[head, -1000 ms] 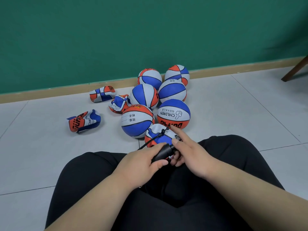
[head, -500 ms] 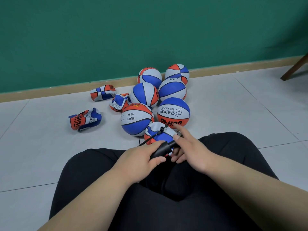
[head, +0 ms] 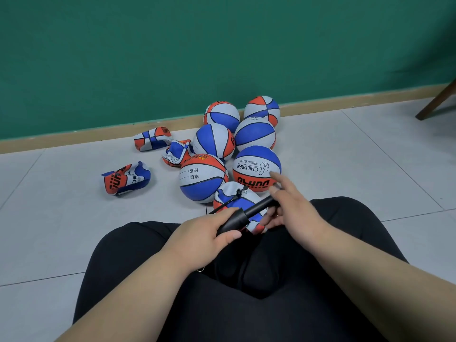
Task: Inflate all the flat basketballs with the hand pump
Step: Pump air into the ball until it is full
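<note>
Your left hand grips the black pump by its barrel. Your right hand, forefinger straight, holds the handle, now drawn farther out toward two o'clock than a second ago. The half-filled basketball sits close at twelve o'clock, hose attached. You seem mid-stroke, and three flat basketballs wait at ten o'clock.

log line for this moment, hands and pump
left hand: grips hand pump barrel | right hand: holds its handle | hose: in part-inflated basketball | flat basketballs waiting: three
</note>
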